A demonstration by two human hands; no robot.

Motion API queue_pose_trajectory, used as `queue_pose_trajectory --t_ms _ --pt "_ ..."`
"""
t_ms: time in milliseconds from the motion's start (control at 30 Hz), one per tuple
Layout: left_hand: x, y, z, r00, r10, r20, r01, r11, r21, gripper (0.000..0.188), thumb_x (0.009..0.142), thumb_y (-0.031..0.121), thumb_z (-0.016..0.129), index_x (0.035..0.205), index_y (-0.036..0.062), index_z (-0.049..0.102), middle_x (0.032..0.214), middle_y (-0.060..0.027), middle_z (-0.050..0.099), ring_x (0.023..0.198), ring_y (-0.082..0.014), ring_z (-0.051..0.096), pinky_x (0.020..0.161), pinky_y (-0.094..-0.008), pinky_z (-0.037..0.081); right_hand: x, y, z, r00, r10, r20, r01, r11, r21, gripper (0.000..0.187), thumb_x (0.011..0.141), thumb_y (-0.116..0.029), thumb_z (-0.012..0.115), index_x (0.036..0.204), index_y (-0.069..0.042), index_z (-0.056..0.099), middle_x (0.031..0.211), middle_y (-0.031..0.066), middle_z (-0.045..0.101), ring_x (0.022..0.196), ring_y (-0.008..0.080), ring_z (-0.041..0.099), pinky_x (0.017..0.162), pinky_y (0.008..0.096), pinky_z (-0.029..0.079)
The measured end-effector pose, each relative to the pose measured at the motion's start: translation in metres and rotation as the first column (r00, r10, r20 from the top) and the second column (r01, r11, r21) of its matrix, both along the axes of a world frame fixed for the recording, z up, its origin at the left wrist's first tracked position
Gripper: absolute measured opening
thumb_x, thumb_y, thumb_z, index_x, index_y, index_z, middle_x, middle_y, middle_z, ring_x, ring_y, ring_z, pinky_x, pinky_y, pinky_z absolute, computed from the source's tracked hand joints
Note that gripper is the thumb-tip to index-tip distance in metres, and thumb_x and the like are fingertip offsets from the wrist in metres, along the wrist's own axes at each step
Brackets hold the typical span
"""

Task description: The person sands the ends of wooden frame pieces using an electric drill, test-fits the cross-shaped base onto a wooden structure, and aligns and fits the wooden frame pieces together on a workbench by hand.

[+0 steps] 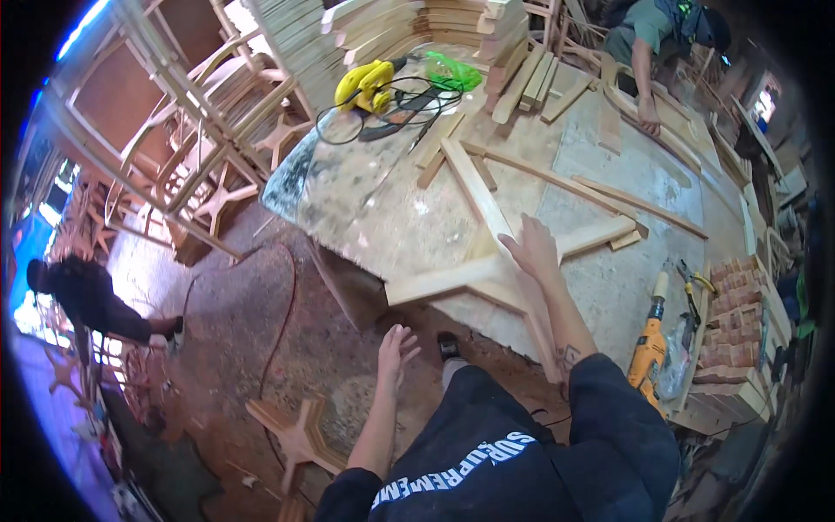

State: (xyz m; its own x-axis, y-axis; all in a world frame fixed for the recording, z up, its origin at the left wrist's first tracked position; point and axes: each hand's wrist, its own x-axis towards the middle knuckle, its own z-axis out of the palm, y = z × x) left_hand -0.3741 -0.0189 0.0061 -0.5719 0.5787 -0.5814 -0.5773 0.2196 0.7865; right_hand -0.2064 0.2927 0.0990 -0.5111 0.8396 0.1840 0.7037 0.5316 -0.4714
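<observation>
A pale wooden X-shaped frame (426, 285) lies on the worktable, its arms crossing near the table's front edge. My right hand (534, 250) rests on it close to the crossing, thumb apart and fingers stretched out. Part of the joint is hidden under that hand and forearm. Off the table edge, below the frame's left arm, my left hand (397, 355) hangs in the air with its fingers apart and nothing in them. Several thin wooden strips (557, 177) lie just beyond the frame.
On the table are a yellow blower (365, 85), a green plastic bag (454, 71), an orange drill (648, 352) and pliers (691, 287). Wood blocks (731, 335) are stacked at right. A co-worker's hand (649, 117) touches wood at far right. Another wooden cross (300, 442) lies on the floor.
</observation>
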Motion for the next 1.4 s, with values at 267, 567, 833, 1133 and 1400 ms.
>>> queue_pose_trajectory --t_ms 267,567,833,1133,1400 --pt "-0.056 0.073 0.020 0.973 0.059 0.225 -0.085 0.991 0.107 0.053 0.098 0.038 0.053 0.132 -0.0012 0.045 0.128 -0.0147 0.054 0.116 -0.0275 0.055 0.094 -0.0460 0.048 -0.094 0.044 -0.026 0.967 -0.148 0.205 0.171 0.981 -0.095 0.057 0.075 -0.044 0.067 0.112 -0.002 0.054 0.107 0.0174 0.061 0.101 0.0316 0.060 0.084 0.0522 0.041" --pt "-0.051 0.077 0.059 0.974 0.095 0.205 -0.113 0.990 0.079 0.047 0.098 0.040 0.052 0.122 -0.0008 0.051 0.118 -0.0148 0.059 0.105 -0.0249 0.060 0.086 -0.0376 0.053 -0.091 0.054 -0.021 0.990 -0.133 0.045 0.138 0.984 -0.113 0.043 0.073 -0.028 0.068 0.101 0.001 0.055 0.098 0.0185 0.061 0.091 0.0344 0.060 0.080 0.0459 0.043" --pt "-0.053 0.078 0.062 0.973 0.099 0.210 -0.120 0.989 0.089 0.039 0.099 0.030 0.051 0.117 -0.0045 0.051 0.112 -0.0173 0.061 0.100 -0.0261 0.063 0.087 -0.0394 0.054 -0.096 0.046 -0.022 0.985 -0.162 -0.054 0.158 0.985 -0.069 0.045 0.074 -0.028 0.066 0.105 0.003 0.055 0.098 0.0190 0.061 0.094 0.0333 0.058 0.082 0.0454 0.041" --pt "-0.049 0.080 0.124 0.998 0.038 0.039 -0.047 0.971 0.235 0.039 0.099 0.029 0.053 0.115 -0.0059 0.050 0.112 -0.0206 0.060 0.100 -0.0305 0.064 0.087 -0.0438 0.055 -0.078 0.052 0.040 0.970 -0.191 -0.153 0.195 0.981 0.010 0.059 0.074 -0.029 0.071 0.121 0.003 0.054 0.099 0.0192 0.062 0.089 0.0358 0.059 0.078 0.0434 0.043" --pt "-0.050 0.023 0.161 0.918 0.361 -0.164 -0.271 0.873 0.405 0.036 0.094 0.024 0.059 0.117 -0.0027 0.052 0.109 -0.0097 0.060 0.100 -0.0177 0.059 0.089 -0.0301 0.047 -0.106 0.006 0.104 0.887 -0.151 -0.436 0.123 0.988 -0.092 0.048 0.075 -0.021 0.074 0.113 0.003 0.059 0.101 0.0160 0.063 0.093 0.0270 0.059 0.083 0.0374 0.047"
